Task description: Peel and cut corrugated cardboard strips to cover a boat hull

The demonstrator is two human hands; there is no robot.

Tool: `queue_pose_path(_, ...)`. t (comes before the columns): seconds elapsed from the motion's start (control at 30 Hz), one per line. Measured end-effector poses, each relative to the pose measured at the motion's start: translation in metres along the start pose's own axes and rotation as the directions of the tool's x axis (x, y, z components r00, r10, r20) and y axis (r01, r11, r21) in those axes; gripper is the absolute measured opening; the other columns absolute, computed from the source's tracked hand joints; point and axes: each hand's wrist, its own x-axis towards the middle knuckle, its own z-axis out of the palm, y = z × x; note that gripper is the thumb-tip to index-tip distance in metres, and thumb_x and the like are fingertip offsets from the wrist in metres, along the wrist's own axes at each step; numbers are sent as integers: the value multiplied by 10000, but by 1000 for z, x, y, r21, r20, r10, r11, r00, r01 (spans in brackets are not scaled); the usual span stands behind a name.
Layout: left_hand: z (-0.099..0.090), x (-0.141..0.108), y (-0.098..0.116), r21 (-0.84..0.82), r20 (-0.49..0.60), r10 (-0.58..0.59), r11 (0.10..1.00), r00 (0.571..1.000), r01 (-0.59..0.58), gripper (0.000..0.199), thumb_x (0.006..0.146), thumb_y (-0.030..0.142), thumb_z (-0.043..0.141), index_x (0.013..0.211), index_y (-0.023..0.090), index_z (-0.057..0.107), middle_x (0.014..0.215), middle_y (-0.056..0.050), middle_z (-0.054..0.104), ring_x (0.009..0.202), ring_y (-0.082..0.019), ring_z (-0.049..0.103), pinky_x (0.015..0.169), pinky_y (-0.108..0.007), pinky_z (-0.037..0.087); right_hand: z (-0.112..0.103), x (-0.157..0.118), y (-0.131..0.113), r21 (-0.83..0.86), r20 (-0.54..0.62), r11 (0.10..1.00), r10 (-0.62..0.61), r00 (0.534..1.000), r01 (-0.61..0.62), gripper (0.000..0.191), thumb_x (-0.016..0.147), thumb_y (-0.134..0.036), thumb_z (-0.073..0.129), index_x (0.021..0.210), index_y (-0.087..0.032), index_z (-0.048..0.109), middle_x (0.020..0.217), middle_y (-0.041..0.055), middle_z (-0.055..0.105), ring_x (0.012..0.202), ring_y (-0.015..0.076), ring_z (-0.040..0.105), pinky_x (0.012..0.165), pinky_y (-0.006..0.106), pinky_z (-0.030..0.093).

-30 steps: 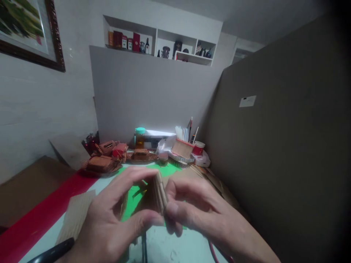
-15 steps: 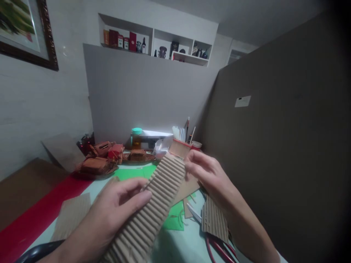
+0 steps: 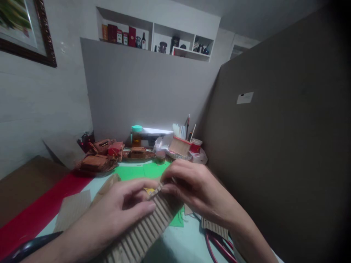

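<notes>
A strip of corrugated cardboard (image 3: pixel 138 233) slants up from the bottom edge between both hands, ridges facing up. My left hand (image 3: pixel 123 208) pinches its left edge between thumb and fingers. At the strip's far end my right hand (image 3: pixel 192 182) is closed on the cardboard, its thumb and fingertips close to my left fingertips. The far end looks bent or folded there, partly hidden by the right hand. Under my right forearm lies a smaller corrugated piece (image 3: pixel 215 227), beside red scissor handles (image 3: pixel 219 246).
Brown model boats (image 3: pixel 95 163) stand at the back left, near a jar with a turquoise lid (image 3: pixel 136 137). Green sheets (image 3: pixel 131 172) lie on the table. A flat cardboard piece (image 3: pixel 72 210) is at the left, and a red tub (image 3: pixel 196 146) at the back right.
My right hand has moved left and nearer, toward my left hand, and now covers the strip's far end, which was stretched out flat before. My left hand has barely shifted.
</notes>
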Motion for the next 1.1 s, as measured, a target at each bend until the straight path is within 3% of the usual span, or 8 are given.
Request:
queue_pose_path(0.1, -16, 5, 3, -191, 122, -90, 975, 988, 112, 260, 771, 317, 760, 1026, 280, 792, 768, -31, 797, 708, -205, 734, 568, -193, 538, -2, 0, 0, 44, -78, 997, 68, 995, -65, 198, 965, -311, 584, 875, -160, 676, 818, 15, 636, 763, 143, 571, 678, 264, 413)
queue_pose_path(0.2, -33, 11, 7, -576, 138, -165, 789, 977, 215, 432, 812, 503, 655, 1071, 179, 775, 908, -135, 809, 800, -283, 754, 676, -337, 618, -2, 0, 0, 111, -175, 985, 152, 973, -134, 174, 939, -285, 615, 824, -167, 670, 780, 1, 646, 725, 134, 577, 654, 250, 411)
queue_pose_path(0.33, -38, 18, 9, -802, -134, -172, 597, 976, -5, 449, 877, 561, 558, 1048, 198, 759, 1094, -66, 799, 1045, -265, 716, 845, -308, 602, 5, 5, 2, 202, -340, 960, 252, 906, -192, 187, 930, -254, 599, 764, -173, 622, 745, -13, 627, 683, 121, 564, 624, 234, 411)
queue_pose_path(0.43, -31, 19, 7, -844, -215, -74, 515, 974, -147, 290, 924, 467, 549, 1034, 279, 739, 1103, 46, 794, 1101, -199, 687, 905, -271, 580, 16, 8, 4, 228, -399, 956, 267, 877, -186, 148, 941, -264, 561, 833, -179, 615, 790, 3, 648, 713, 131, 585, 639, 239, 429)
queue_pose_path(0.5, -25, 18, 4, -821, -249, -61, 542, 967, -177, 168, 919, 311, 593, 990, 294, 744, 1032, 63, 808, 1008, -164, 719, 861, -237, 597, 26, 9, 5, 211, -399, 964, 239, 886, -165, 133, 945, -274, 541, 873, -180, 601, 805, 17, 651, 733, 145, 599, 650, 251, 440)
queue_pose_path(0.63, -17, 21, -4, -722, -306, -76, 668, 949, -179, 239, 840, 78, 671, 1027, 213, 735, 1029, -13, 803, 952, -168, 734, 800, -204, 600, 56, 1, 4, 134, -324, 985, 146, 935, -108, 152, 950, -266, 486, 825, -192, 532, 721, 9, 593, 666, 150, 571, 635, 270, 445)
queue_pose_path(0.87, -6, 30, -26, -689, -238, -106, 719, 966, -91, 200, 833, 152, 708, 1031, 125, 724, 973, -95, 794, 890, -236, 749, 708, -279, 609, 110, -33, 14, 249, -141, 949, 233, 962, -193, 113, 914, -287, 502, 828, -228, 459, 727, -11, 590, 662, 151, 575, 631, 256, 462)
queue_pose_path(1.1, 4, 32, -46, -698, -207, -159, 716, 965, -31, 106, 855, 156, 676, 954, 135, 706, 923, -94, 787, 866, -241, 752, 698, -301, 611, 121, -40, 9, 333, -93, 916, 267, 959, -222, 189, 972, -321, 393, 881, -202, 509, 744, 28, 604, 659, 166, 562, 632, 273, 450)
